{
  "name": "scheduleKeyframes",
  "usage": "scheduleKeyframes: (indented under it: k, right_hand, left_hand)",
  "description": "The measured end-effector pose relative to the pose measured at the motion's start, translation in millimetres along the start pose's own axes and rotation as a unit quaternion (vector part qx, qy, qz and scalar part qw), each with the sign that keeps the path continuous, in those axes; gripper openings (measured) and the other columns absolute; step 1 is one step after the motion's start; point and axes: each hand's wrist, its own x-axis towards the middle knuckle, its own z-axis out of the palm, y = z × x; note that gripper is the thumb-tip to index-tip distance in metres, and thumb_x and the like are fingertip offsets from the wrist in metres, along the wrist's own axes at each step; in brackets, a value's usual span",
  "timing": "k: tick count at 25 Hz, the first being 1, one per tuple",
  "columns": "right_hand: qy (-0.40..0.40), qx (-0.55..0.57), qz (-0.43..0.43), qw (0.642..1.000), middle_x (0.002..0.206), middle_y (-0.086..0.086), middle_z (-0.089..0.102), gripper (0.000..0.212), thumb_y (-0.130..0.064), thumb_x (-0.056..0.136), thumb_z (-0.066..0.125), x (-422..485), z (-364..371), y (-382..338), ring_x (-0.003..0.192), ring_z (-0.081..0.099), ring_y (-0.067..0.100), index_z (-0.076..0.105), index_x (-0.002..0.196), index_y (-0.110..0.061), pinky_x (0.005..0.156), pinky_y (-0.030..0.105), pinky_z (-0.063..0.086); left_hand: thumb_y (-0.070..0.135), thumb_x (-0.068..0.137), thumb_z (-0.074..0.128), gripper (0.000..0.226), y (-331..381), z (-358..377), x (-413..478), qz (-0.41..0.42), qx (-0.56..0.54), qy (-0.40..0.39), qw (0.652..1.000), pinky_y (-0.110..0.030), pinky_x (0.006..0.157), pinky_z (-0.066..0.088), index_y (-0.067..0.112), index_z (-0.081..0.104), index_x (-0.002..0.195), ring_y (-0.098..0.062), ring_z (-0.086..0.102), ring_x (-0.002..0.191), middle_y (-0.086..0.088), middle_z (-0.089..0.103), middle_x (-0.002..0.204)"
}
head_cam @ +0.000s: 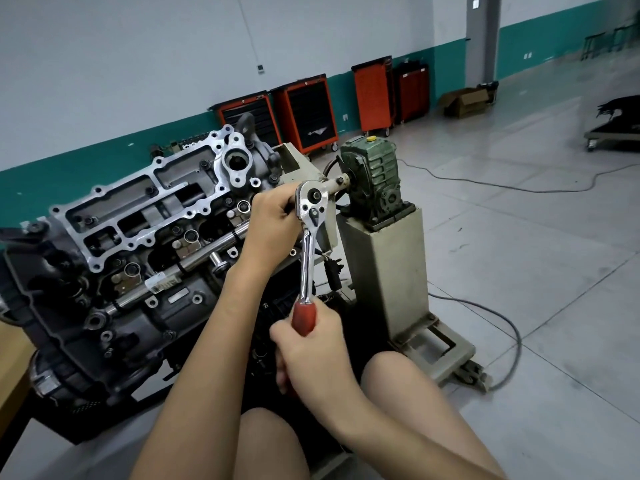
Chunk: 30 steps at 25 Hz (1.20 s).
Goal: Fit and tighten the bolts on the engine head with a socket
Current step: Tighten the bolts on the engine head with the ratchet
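Workshop floor, grey concrete, teal stripe along the wall, and in the middle of it the grey cast-aluminium engine head [138, 216], mounted on its stand and tipped toward the camera with its open ports and bolt holes showing. At its right-hand end sits the chrome ratchet wrench with the red handle [309, 258], drive head up, handle pointing down toward the person's knees.

The left hand [273, 220] wraps the drive head, fingers curled round behind it. The right hand [311, 344] has its fingers clenched round the red grip. The socket and the bolt under it are hidden behind the wrench and the left hand, so I can't tell how far down that bolt is.

By the look of it, this is the tightening step on one bolt at the end of the head. The next move calls for a swing of the handle with the right hand while the left holds the drive head square, so the socket doesn't slip off.

Just behind the wrench stands the green cast gearbox [372, 174] on its beige steel pillar [388, 271]. A grey cable [518, 341] loops across the floor, and orange tool trolleys [306, 112] line the far wall.
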Motion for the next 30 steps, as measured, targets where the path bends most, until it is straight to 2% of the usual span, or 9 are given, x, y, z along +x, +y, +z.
scheduleKeyframes:
  k: [4,9,11,13,17,20,22,25,30]
  right_hand:
    - [-0.041,-0.23,-0.058,0.971,0.047,-0.01,0.034,0.036,0.003,0.079,0.058,21,-71,-24,0.04,0.032,0.006,0.038,0.063,-0.021,0.038,0.023,0.032]
    - [-0.108,-0.583,-0.224,0.773,0.052,-0.012,0.04,0.027,-0.01,0.081,0.061,95,-153,-114,0.047,0.044,-0.001,0.041,0.068,-0.023,0.048,0.012,0.03]
    - [-0.079,-0.609,-0.254,0.747,0.051,-0.012,0.04,0.025,-0.016,0.079,0.059,101,-153,-119,0.047,0.043,-0.001,0.039,0.068,-0.025,0.047,0.011,0.028]
    - [-0.045,-0.557,-0.211,0.802,0.052,-0.01,0.04,0.036,-0.004,0.079,0.063,81,-142,-94,0.046,0.037,0.002,0.037,0.065,-0.025,0.048,0.019,0.027]
    - [0.011,-0.199,-0.082,0.976,0.048,-0.009,0.034,0.034,-0.002,0.076,0.062,14,-62,-18,0.043,0.032,0.009,0.038,0.062,-0.02,0.042,0.024,0.03]
    - [0.021,-0.007,-0.006,1.0,0.047,-0.002,0.037,0.019,-0.014,0.069,0.055,1,5,2,0.034,0.035,0.014,0.04,0.061,-0.023,0.035,0.018,0.032]
    - [0.013,-0.071,-0.018,0.997,0.047,-0.005,0.037,0.024,-0.009,0.072,0.057,3,-12,-6,0.036,0.035,0.012,0.039,0.061,-0.021,0.036,0.018,0.032]
    - [-0.053,-0.317,-0.1,0.942,0.053,-0.008,0.04,0.026,0.005,0.08,0.059,30,-92,-38,0.047,0.036,0.01,0.045,0.066,-0.011,0.047,0.025,0.033]
    - [-0.089,-0.63,-0.219,0.74,0.055,-0.009,0.042,0.036,-0.004,0.079,0.062,105,-157,-129,0.055,0.043,0.019,0.038,0.065,-0.027,0.053,0.027,0.028]
  left_hand:
    - [-0.005,0.084,0.056,0.029,-2,-4,2,-0.001,-0.011,-0.034,0.999,-0.032,0.047,0.031,-0.006,0.048,0.057,-0.019,0.034,0.047,-0.009,0.046,0.048]
    - [-0.01,0.082,0.053,0.023,5,-3,4,0.012,0.019,-0.043,0.999,-0.012,0.046,0.023,-0.012,0.047,0.06,-0.002,0.029,0.046,0.004,0.031,0.047]
    - [-0.01,0.082,0.052,0.021,5,-5,3,0.008,0.021,-0.031,0.999,-0.013,0.047,0.023,-0.013,0.052,0.062,-0.004,0.029,0.048,-0.003,0.035,0.046]
    - [-0.008,0.081,0.052,0.018,5,-5,1,0.008,0.022,-0.019,1.0,-0.017,0.048,0.023,-0.013,0.057,0.065,-0.007,0.03,0.05,-0.02,0.044,0.05]
    - [-0.001,0.084,0.056,0.024,1,0,0,0.006,0.018,0.001,1.0,-0.035,0.05,0.037,-0.01,0.057,0.062,-0.031,0.041,0.051,-0.023,0.053,0.055]
    - [-0.001,0.084,0.058,0.025,-3,0,3,0.003,0.021,0.001,1.0,-0.041,0.051,0.038,-0.01,0.055,0.061,-0.033,0.042,0.051,-0.023,0.052,0.055]
    - [-0.003,0.084,0.057,0.024,-4,-2,3,0.004,0.016,-0.012,1.0,-0.039,0.05,0.036,-0.008,0.055,0.06,-0.027,0.04,0.051,-0.023,0.053,0.055]
    - [-0.006,0.083,0.056,0.023,-1,-5,3,0.012,0.023,-0.029,0.999,-0.027,0.047,0.032,-0.01,0.056,0.06,-0.012,0.036,0.047,-0.018,0.05,0.05]
    - [-0.011,0.081,0.053,0.031,7,-3,6,0.01,0.021,-0.023,0.999,-0.014,0.046,0.021,-0.007,0.042,0.052,-0.004,0.027,0.045,0.004,0.029,0.045]
